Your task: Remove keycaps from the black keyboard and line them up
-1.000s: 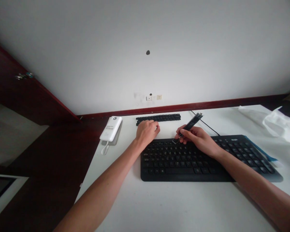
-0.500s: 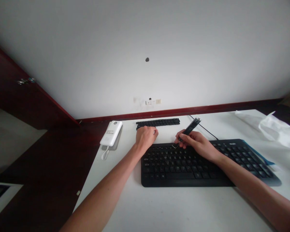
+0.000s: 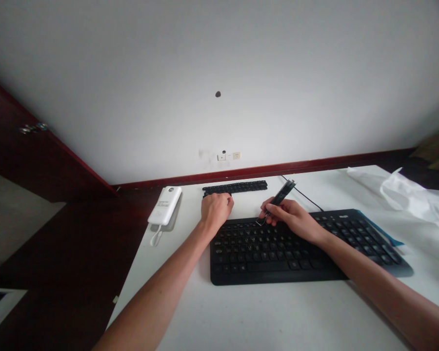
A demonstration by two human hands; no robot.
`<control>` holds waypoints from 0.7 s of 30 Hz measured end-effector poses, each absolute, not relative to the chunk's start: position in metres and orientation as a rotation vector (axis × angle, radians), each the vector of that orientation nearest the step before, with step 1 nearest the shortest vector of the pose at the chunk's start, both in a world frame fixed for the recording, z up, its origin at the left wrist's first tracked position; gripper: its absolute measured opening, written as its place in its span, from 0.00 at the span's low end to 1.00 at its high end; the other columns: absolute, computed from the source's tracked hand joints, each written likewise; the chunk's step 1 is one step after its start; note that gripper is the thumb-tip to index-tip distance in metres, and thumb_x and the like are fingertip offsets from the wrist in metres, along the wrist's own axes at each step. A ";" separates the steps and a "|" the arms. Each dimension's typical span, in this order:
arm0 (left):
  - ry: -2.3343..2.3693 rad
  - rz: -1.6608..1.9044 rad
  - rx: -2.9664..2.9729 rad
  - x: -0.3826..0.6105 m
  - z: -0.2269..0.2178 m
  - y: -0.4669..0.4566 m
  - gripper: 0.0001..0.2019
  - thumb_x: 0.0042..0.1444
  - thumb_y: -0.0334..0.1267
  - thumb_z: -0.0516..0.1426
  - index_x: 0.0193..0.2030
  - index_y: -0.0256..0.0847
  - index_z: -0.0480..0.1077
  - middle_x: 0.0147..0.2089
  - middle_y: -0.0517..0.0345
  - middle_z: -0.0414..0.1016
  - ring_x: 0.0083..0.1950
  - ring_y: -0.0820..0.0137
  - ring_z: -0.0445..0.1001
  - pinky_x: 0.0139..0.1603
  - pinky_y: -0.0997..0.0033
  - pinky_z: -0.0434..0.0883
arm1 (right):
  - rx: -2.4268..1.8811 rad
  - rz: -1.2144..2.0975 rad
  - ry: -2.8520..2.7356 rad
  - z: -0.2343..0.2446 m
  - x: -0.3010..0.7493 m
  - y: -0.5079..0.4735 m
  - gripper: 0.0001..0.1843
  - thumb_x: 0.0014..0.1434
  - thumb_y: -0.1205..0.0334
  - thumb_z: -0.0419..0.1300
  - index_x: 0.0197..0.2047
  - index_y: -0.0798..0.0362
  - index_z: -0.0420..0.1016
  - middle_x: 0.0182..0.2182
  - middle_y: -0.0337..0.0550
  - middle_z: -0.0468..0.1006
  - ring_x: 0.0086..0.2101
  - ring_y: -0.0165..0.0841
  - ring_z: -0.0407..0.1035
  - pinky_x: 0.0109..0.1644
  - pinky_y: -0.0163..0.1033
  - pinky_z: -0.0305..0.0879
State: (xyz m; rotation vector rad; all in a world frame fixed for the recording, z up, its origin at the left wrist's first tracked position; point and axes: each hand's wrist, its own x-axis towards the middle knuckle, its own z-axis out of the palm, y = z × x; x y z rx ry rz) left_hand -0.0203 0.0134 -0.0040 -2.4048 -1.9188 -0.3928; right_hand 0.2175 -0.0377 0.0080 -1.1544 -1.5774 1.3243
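A black keyboard (image 3: 267, 266) lies on the white table. My right hand (image 3: 294, 217) is above its upper middle, closed around the dark handle of a wire keycap puller (image 3: 282, 193). The puller is tilted, and its thin wire end points down at the upper key rows. My left hand (image 3: 215, 212) is at the keyboard's upper left corner with its fingers curled in. Whatever its fingertips pinch, if anything, is hidden. Just beyond that hand, rows of loose black keycaps (image 3: 247, 186) lie near the table's back edge, partly covered by it.
A white power bank (image 3: 165, 204) with a short cable loop rests at the table's left. Crumpled white sheeting (image 3: 409, 192) covers the right side. Some blue material (image 3: 384, 231) shows by the keyboard's right end. The keyboard's black cable (image 3: 305, 196) runs toward the back edge.
The whole view has shifted slightly, so the table's contents appear a little further left. Both hands stay in about the same places over the keyboard, the right still holding the keycap puller.
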 end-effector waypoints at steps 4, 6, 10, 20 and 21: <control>-1.916 -0.392 -2.409 -0.020 -0.004 0.013 0.16 0.68 0.42 0.53 0.45 0.47 0.83 0.39 0.48 0.84 0.41 0.58 0.82 0.43 0.64 0.72 | -1.148 1.324 -1.583 0.008 0.217 -0.037 0.25 0.64 0.39 0.61 0.42 0.55 0.78 0.37 0.48 0.83 0.32 0.35 0.75 0.37 0.42 0.73; -1.906 -0.398 -2.406 -0.019 -0.005 0.013 0.16 0.69 0.42 0.52 0.45 0.47 0.82 0.39 0.48 0.84 0.41 0.58 0.82 0.43 0.63 0.72 | -1.149 1.322 -1.577 0.008 0.217 -0.037 0.25 0.64 0.38 0.61 0.42 0.55 0.78 0.37 0.49 0.83 0.32 0.35 0.75 0.37 0.42 0.73; -1.901 -0.402 -2.399 -0.020 -0.003 0.014 0.16 0.69 0.42 0.51 0.45 0.46 0.81 0.38 0.49 0.84 0.40 0.58 0.82 0.42 0.63 0.72 | -1.148 1.329 -1.561 0.009 0.217 -0.038 0.25 0.63 0.38 0.62 0.41 0.55 0.78 0.36 0.49 0.83 0.32 0.35 0.75 0.37 0.42 0.73; -1.466 -0.533 -2.742 0.024 0.008 -0.038 0.14 0.69 0.38 0.51 0.39 0.41 0.77 0.36 0.51 0.82 0.38 0.63 0.80 0.46 0.61 0.73 | -1.142 1.289 -1.473 0.004 0.216 -0.034 0.28 0.60 0.35 0.63 0.42 0.55 0.77 0.32 0.46 0.82 0.28 0.33 0.71 0.35 0.41 0.70; -1.428 -0.547 -2.766 0.028 0.009 -0.045 0.13 0.69 0.38 0.51 0.39 0.41 0.77 0.36 0.51 0.82 0.38 0.63 0.79 0.46 0.60 0.73 | -1.147 1.292 -1.448 0.003 0.216 -0.033 0.28 0.60 0.35 0.64 0.42 0.56 0.77 0.30 0.45 0.81 0.27 0.33 0.70 0.34 0.41 0.69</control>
